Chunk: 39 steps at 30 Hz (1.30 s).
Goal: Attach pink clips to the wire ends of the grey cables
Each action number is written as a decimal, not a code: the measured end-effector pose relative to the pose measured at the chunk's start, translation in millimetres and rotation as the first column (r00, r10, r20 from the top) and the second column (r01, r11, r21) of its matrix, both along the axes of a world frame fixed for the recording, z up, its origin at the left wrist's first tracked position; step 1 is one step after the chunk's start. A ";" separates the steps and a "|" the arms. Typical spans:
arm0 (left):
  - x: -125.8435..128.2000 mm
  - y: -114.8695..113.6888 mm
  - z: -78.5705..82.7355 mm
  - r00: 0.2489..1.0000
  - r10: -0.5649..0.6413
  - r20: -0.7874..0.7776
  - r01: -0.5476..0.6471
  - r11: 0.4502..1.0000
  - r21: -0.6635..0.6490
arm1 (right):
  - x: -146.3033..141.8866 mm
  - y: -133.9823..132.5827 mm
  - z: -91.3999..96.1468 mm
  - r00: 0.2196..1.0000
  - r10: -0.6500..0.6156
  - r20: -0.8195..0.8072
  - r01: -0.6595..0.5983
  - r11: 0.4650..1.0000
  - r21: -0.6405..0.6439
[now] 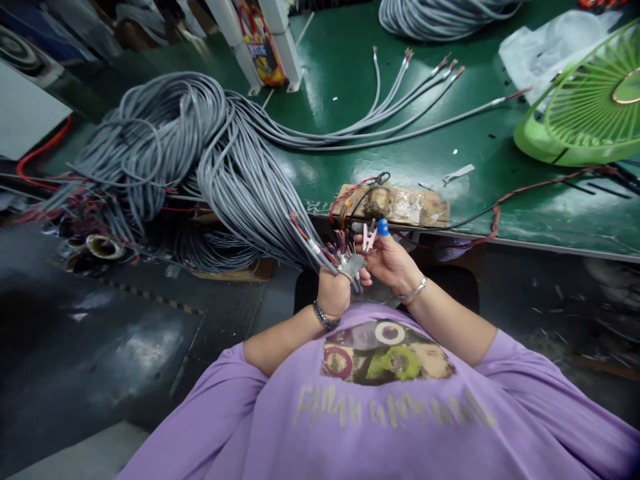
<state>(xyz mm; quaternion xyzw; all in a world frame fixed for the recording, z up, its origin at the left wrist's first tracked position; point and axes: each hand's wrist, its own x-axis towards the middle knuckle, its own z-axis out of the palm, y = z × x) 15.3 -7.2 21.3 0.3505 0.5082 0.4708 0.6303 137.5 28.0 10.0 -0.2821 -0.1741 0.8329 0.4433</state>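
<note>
My left hand (pixel 334 291) is closed around the ends of a bundle of grey cables (pixel 270 207), close in front of my body. Thin coloured wires (pixel 342 248) fan out from the stripped cable ends above that fist, and a grey wrap (pixel 352 266) covers its thumb. Just to the right, my right hand (pixel 393 265) pinches a small pale pink clip (pixel 369 237) that looks like a clothespeg. A blue finger cot (pixel 383 227) sits on one fingertip. Whether the clip touches any wire is too small to tell.
A stained wooden block (pixel 415 205) lies at the edge of the green table (pixel 330 173), with a soldering-like dark lump on it. More cable ends (pixel 400 100) stretch across the tabletop. A green fan (pixel 580 113) stands right, a cable coil (pixel 445 19) at the back.
</note>
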 end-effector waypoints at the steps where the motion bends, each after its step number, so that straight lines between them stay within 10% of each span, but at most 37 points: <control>1: -0.1 -0.2 -1.8 1.000 -0.008 -0.012 0.009 1.000 0.008 | -0.5 0.2 -0.8 1.000 0.000 0.000 0.000 1.000 0.001; 21: -10.2 -7.3 -4.1 0.994 -0.094 -0.064 0.097 0.994 0.045 | 5.4 -7.5 -3.0 0.993 -0.106 0.049 0.103 0.993 0.057; 27: -19.5 -12.1 -1.2 0.979 -0.165 -0.119 0.176 0.980 0.089 | 30.4 -18.9 -8.9 0.984 0.086 0.157 -0.101 0.990 0.095; 39: -25.1 -0.7 5.1 0.885 -0.416 -0.209 0.424 0.905 -0.006 | 24.1 -26.5 2.0 0.928 -0.023 0.373 -0.110 0.936 0.333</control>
